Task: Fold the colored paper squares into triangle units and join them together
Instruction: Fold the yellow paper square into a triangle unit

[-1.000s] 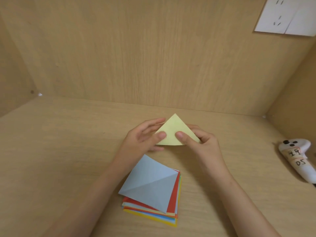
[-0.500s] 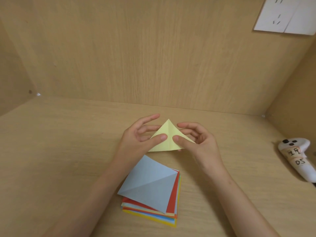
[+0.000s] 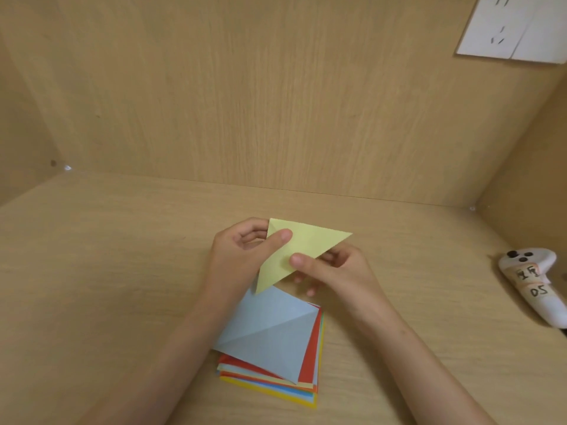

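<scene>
pale yellow paper triangle (image 3: pixel 299 250) pinched flat by both hands.

desk (image 3: pixel 92 265): pale wood grain, in front of me | back panel (image 3: pixel 276 87): same wood, upright | socket plate (image 3: pixel 509 29): white, high on the panel to my right | controller (image 3: pixel 530 286): white, lying on desk far right, label "DS"
</scene>
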`<state>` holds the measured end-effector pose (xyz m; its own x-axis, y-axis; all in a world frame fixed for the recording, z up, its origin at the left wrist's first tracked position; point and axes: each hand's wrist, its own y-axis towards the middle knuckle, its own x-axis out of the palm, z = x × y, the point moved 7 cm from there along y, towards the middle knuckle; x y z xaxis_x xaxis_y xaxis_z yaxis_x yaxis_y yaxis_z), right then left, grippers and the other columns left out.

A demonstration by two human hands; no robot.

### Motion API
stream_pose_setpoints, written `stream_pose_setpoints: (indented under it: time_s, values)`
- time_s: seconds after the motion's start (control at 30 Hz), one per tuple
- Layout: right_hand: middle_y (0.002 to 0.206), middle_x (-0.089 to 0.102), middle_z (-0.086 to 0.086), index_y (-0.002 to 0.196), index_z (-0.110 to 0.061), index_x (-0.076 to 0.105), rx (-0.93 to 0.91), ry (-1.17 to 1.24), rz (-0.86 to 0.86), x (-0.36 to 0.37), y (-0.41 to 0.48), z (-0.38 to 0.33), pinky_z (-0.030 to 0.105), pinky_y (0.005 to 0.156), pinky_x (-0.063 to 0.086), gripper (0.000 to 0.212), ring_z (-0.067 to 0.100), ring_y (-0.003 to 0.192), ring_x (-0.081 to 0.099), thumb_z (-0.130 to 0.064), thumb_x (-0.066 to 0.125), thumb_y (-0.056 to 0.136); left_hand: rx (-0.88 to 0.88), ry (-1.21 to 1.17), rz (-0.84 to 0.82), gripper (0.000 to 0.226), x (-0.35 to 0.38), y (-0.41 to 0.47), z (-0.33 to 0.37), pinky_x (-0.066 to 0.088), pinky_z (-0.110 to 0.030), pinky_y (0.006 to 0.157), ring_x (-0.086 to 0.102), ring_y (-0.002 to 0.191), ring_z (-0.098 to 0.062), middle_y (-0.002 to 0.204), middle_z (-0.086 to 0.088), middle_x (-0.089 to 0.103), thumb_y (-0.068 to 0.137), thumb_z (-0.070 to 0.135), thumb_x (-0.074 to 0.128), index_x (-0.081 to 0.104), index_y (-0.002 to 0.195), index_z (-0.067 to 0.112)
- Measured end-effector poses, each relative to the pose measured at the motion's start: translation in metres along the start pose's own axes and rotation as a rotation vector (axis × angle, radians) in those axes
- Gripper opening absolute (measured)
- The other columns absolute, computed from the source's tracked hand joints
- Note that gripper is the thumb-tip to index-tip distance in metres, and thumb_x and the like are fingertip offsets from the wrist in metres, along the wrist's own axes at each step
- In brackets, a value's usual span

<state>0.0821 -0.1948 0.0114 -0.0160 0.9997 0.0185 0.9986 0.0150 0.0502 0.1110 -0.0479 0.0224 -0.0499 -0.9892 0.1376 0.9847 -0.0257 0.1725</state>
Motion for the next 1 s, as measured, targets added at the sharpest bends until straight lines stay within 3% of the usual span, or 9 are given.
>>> stream_pose_setpoints:
  time_s: [0.17,0.3,0.43,0.53,0.7,0.87,1.0]
  values:
    - [0.066,0.07,0.008,0.083,0.0,0.071,-0.035,0.031,0.037,-0.003,0.002,-0.001,0.018,0.05,0.046,0.01,0.011,0.053,0.059,-0.009,0.07,0.08,-0.076,-0.052,-0.017,0.018,0.001,-0.002,-0.004,0.054,-0.032,0.07,0.069,0.076,-0.022,0.084,-0.011,0.074,0.069,0.022,0.075,0.07,0.082,0.01]
    - [0.058,0.064,0.01,0.077,-0.003,0.07,-0.059,0.015,0.079,-0.008,0.002,-0.005,0.02,0.05,0.043,0.015,0.015,0.051,0.054,-0.016,0.068,0.082,-0.097,-0.065,-0.027,0.009,0.001,-0.001,-0.006,0.058,-0.027,0.066,0.07,0.078,-0.02,0.085,-0.011,0.074,0.078,0.013,0.071,0.068,0.085,0.008]
    - [0.047,0.06,-0.006,0.072,-0.003,0.067,-0.075,-0.044,0.058,-0.007,0.001,-0.01,0.013,0.046,0.036,0.013,0.003,0.04,0.047,-0.011,0.068,0.083,-0.102,0.028,-0.088,0.013,0.004,0.0,-0.004,0.054,-0.025,0.063,0.069,0.073,-0.014,0.081,-0.002,0.074,0.076,0.012,0.073,0.067,0.088,0.011]
    - [0.043,0.056,-0.008,0.068,-0.005,0.065,-0.085,-0.089,0.025,-0.004,-0.001,-0.012,0.01,0.044,0.033,0.016,0.001,0.037,0.042,-0.011,0.069,0.082,-0.078,0.132,-0.138,0.015,0.007,-0.002,-0.002,0.051,-0.022,0.063,0.068,0.07,-0.011,0.078,0.001,0.074,0.073,0.014,0.077,0.071,0.086,0.014]
    - [0.044,0.057,-0.008,0.066,-0.008,0.066,-0.08,-0.116,-0.001,-0.002,-0.002,-0.012,0.009,0.045,0.033,0.018,0.001,0.037,0.042,-0.013,0.07,0.083,-0.095,0.105,-0.094,0.01,0.004,-0.004,-0.003,0.049,-0.022,0.06,0.065,0.064,-0.011,0.069,0.001,0.071,0.072,0.018,0.077,0.071,0.076,0.012]
    - [0.049,0.062,-0.007,0.075,-0.001,0.071,-0.015,-0.161,-0.102,0.007,-0.003,-0.003,0.014,0.056,0.042,0.015,0.007,0.044,0.05,-0.014,0.071,0.082,-0.125,-0.059,0.03,0.014,-0.007,-0.004,-0.002,0.052,-0.029,0.059,0.066,0.065,-0.019,0.076,-0.011,0.071,0.076,0.019,0.074,0.07,0.083,0.008]
    - [0.057,0.066,-0.005,0.072,-0.011,0.072,0.005,-0.185,-0.138,0.007,-0.001,-0.001,0.019,0.061,0.045,0.011,0.012,0.051,0.053,-0.018,0.071,0.082,-0.099,-0.077,0.071,0.01,-0.009,-0.004,0.001,0.053,-0.026,0.06,0.067,0.067,-0.016,0.076,-0.006,0.071,0.078,0.017,0.073,0.069,0.083,0.009]
